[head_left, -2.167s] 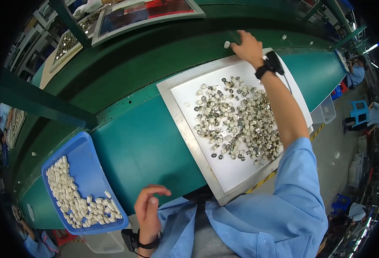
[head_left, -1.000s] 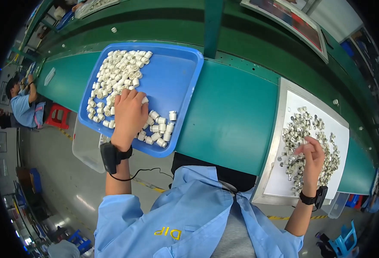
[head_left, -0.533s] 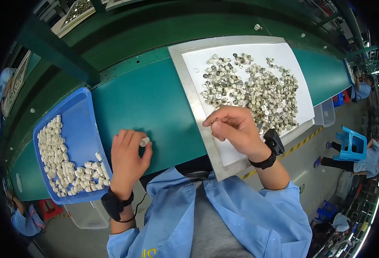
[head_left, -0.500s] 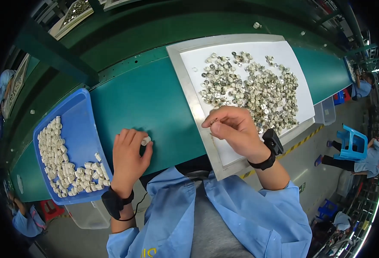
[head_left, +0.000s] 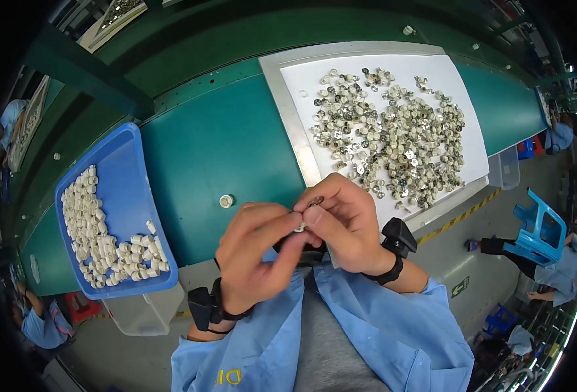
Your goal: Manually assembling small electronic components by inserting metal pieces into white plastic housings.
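My two hands meet in front of my body, at the near edge of the green bench [head_left: 255, 140]. My right hand [head_left: 347, 228] pinches a small brownish metal piece [head_left: 315, 202] between thumb and forefinger. Touching it, my left hand [head_left: 255, 251] has thumb and fingers closed around a small whitish part [head_left: 299, 227], mostly hidden by the fingertips. One white cylindrical cap [head_left: 226, 201] stands alone on the bench, left of my hands. On a white framed board [head_left: 301, 78] to the right lie many small round metal-and-cream parts [head_left: 412, 140].
At left, a blue tray [head_left: 119, 153] holds many white cylindrical caps [head_left: 99, 235]. A clear bin [head_left: 138, 313] sits below it. A green post [head_left: 89, 72] rises behind the tray. Toward the right are a blue stool [head_left: 537, 228] and a person [head_left: 560, 268]; other workers are farther off.
My left hand has left the white cap on the bench and moved right to meet my right hand. My right hand has come slightly left and nearer to me.
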The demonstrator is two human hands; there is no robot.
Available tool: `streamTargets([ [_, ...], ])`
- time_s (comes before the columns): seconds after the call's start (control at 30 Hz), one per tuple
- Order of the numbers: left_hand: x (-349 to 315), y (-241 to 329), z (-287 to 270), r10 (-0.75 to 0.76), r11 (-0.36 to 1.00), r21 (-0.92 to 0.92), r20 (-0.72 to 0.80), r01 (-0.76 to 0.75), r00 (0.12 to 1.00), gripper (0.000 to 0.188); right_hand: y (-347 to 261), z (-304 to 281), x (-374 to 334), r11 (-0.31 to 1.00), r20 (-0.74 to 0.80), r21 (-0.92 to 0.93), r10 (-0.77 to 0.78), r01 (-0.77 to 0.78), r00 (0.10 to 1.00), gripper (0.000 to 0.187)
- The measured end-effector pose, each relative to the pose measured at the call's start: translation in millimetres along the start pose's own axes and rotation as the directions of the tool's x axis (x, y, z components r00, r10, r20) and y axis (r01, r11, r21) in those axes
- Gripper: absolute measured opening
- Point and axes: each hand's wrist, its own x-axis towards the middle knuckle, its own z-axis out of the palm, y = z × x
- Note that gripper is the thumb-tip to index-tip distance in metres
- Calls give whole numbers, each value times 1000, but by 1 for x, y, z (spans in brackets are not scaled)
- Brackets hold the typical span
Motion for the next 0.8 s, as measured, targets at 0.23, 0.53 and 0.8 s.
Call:
streamTargets([
  [0.23,0,4,14,-172,957,-264,-194,117,966,27,9,4,-6,984,-21,-54,-170,169,985,13],
  [0.53,13,5,2,-251,933,-253,48,255,967,29,-9,-34,22,589,366,-489,-532,644,764,16],
  [0.8,41,26,65,-300,949,-78,63,305,952,28,-43,-89,12,330,368,-610,-687,720,626,16],
])
